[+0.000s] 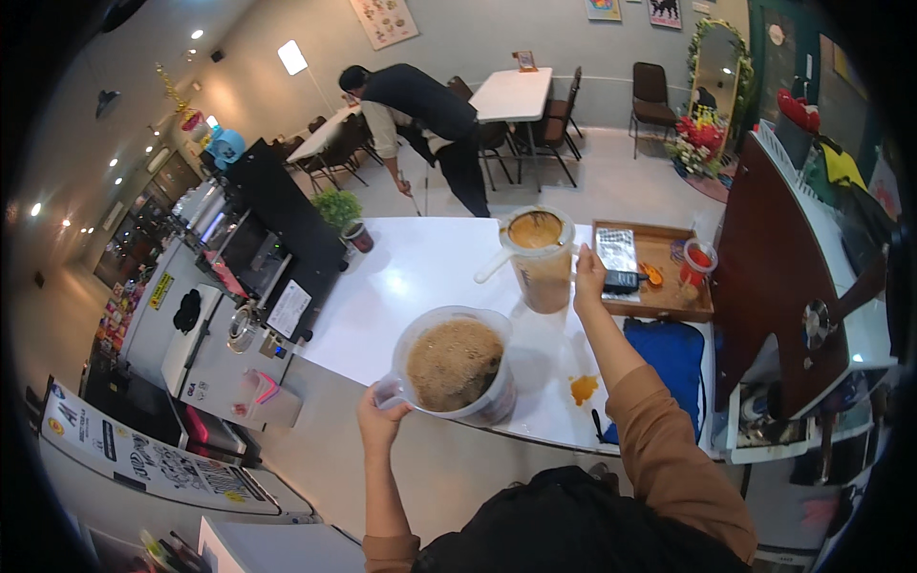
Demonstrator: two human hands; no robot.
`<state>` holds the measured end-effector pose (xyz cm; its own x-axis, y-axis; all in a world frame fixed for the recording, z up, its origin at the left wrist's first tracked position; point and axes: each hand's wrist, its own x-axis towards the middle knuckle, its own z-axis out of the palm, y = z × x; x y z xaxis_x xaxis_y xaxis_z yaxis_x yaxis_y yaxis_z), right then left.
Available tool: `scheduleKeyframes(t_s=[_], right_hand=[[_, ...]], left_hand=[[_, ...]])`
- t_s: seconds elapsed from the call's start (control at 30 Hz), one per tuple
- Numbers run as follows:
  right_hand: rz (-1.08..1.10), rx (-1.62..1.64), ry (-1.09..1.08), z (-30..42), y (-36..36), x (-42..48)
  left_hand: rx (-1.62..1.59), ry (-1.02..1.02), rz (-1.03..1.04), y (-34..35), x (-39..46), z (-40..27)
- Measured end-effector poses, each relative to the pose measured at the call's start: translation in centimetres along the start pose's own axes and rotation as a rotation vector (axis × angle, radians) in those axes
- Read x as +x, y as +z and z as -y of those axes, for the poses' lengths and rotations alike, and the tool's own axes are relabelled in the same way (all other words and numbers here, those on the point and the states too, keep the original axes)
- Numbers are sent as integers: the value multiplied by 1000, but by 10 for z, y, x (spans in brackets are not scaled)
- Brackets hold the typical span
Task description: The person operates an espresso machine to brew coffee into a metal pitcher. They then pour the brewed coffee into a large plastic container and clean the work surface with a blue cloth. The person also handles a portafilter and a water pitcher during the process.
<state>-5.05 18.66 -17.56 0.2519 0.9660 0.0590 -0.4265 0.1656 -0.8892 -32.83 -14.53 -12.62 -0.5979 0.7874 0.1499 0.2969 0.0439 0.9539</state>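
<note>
My left hand (pixel 381 419) grips the handle of a wide translucent plastic pitcher (pixel 494 390) near the counter's front edge. Brown, frothy-looking contents (pixel 455 362) fill it almost to the rim. Farther back, my right hand (pixel 589 276) is closed around the handle of a taller translucent pitcher (pixel 543 286). A strainer (pixel 536 228) sits in that pitcher's mouth, its pale handle pointing left. Inside the strainer the surface looks orange-brown. An orange-brown spill (pixel 584 388) lies on the white counter (pixel 423 265), right of the wide pitcher.
A wooden tray (pixel 655 311) holding a black device and a red-filled cup stands at the back right, with a blue cloth item (pixel 663 365) before it. A black machine (pixel 286 236) and potted plant (pixel 358 236) flank the left. Beyond the counter, a person (pixel 423 107) bends holding a long stick.
</note>
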Motion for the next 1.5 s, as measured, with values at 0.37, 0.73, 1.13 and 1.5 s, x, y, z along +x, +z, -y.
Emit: scheduleKeyframes(t_s=[0.37, 0.73, 1.13, 1.5], right_hand=[[49, -228, -368, 3, -119, 8], [207, -1746, -152, -5, -166, -80], [556, -1567, -293, -86, -18, -145], [1395, -1284, -851, -27, -107, -207]], left_hand=[[67, 99, 25, -23, 34, 6], [-28, 179, 30, -46, 50, 26], [51, 182, 0, -43, 52, 24], [170, 126, -68, -39, 50, 16]])
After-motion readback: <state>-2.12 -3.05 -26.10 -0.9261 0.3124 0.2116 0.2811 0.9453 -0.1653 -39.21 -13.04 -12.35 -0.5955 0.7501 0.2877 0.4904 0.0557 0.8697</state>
